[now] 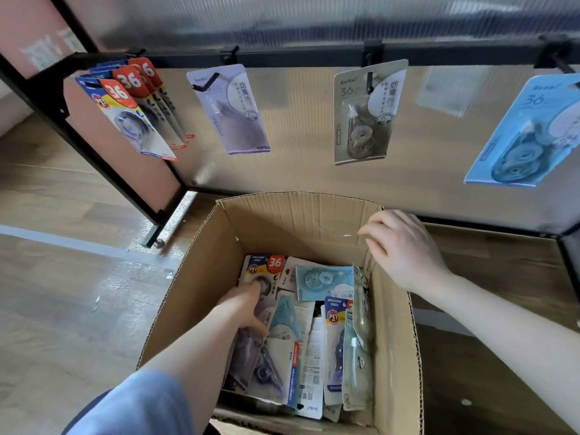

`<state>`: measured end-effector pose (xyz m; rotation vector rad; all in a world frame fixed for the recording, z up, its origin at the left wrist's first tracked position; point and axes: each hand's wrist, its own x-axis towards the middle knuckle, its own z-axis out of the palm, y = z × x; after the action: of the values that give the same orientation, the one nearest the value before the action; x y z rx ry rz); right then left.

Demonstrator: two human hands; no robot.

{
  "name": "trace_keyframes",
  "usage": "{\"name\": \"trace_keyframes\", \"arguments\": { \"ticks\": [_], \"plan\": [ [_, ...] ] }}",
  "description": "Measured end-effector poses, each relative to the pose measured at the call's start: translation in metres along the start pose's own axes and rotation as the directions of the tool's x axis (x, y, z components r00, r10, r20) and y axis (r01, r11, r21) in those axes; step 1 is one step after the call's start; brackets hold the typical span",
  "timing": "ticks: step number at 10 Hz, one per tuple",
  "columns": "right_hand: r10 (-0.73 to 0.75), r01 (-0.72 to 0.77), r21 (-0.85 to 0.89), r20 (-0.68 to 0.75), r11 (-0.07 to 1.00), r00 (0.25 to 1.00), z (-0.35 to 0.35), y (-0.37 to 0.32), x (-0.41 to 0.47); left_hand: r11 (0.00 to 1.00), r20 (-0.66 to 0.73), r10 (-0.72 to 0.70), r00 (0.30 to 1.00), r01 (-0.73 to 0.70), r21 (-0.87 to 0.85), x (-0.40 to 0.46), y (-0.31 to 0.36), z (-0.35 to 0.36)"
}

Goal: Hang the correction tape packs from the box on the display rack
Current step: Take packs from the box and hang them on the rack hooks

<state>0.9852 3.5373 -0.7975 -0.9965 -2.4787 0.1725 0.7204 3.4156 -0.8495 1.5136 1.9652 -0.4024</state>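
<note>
Left hand (pixel 248 304) reaches deep into the open brown cardboard box (pixel 201 277), fingers curled onto a loose lilac correction tape pack (pixel 251 343); right hand (pixel 405 246) hovers relaxed and empty above the far rim. Light, slippery carded blisters, likely best pinched by the stiff card near the hang-hole.

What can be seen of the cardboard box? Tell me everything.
The cardboard box is brown corrugated card, open-topped, standing on the wood floor before the display rack. Mixed correction tape packs lie jumbled inside. The left hand reaches down among them; the right hand rests at its right wall's upper edge.
</note>
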Motion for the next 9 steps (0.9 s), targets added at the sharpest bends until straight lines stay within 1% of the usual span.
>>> {"name": "trace_keyframes", "arguments": {
  "ticks": [1,2,3,4,5,6,7,8,9],
  "plan": [
    [-0.004,0.004,-0.001,-0.007,1.000,1.000,0.001,0.001,0.000,0.984,0.077,-0.085,0.993,0.096,-0.148,-0.049,0.016,-0.012],
    [-0.002,0.002,0.005,-0.012,1.000,1.000,0.002,0.001,0.000,0.975,0.040,0.158,0.987,-0.150,-0.163,-0.023,0.028,-0.016],
    [-0.005,0.005,0.007,-0.009,1.000,1.000,0.003,0.001,0.000,0.920,-0.035,0.091,0.995,-0.098,-0.380,-0.026,0.031,-0.015],
    [-0.003,0.003,0.005,-0.012,1.000,1.000,0.004,0.003,0.000,0.946,-0.135,0.034,0.990,-0.075,-0.314,-0.026,0.020,-0.015],
    [-0.006,0.006,0.008,-0.011,1.000,1.000,0.004,0.004,-0.001,0.991,0.028,-0.075,0.997,0.078,-0.107,-0.032,0.008,-0.012],
    [-0.009,0.009,0.007,-0.014,1.000,1.000,0.005,0.004,-0.001,0.992,0.132,-0.124,0.983,0.127,-0.014,-0.029,0.005,-0.005],
    [-0.005,0.005,0.008,-0.019,1.000,1.000,0.006,0.005,0.000,0.986,0.151,-0.118,0.981,0.135,-0.102,-0.027,0.000,-0.005],
    [-0.007,0.008,0.013,-0.030,1.000,1.000,0.008,0.004,0.001,0.962,0.159,-0.115,0.980,0.150,-0.228,-0.026,-0.004,-0.003],
    [-0.019,0.019,0.020,-0.035,1.000,0.999,0.008,0.003,0.002,0.941,0.201,-0.102,0.974,0.160,-0.300,-0.028,-0.004,-0.001]
  ]
}}
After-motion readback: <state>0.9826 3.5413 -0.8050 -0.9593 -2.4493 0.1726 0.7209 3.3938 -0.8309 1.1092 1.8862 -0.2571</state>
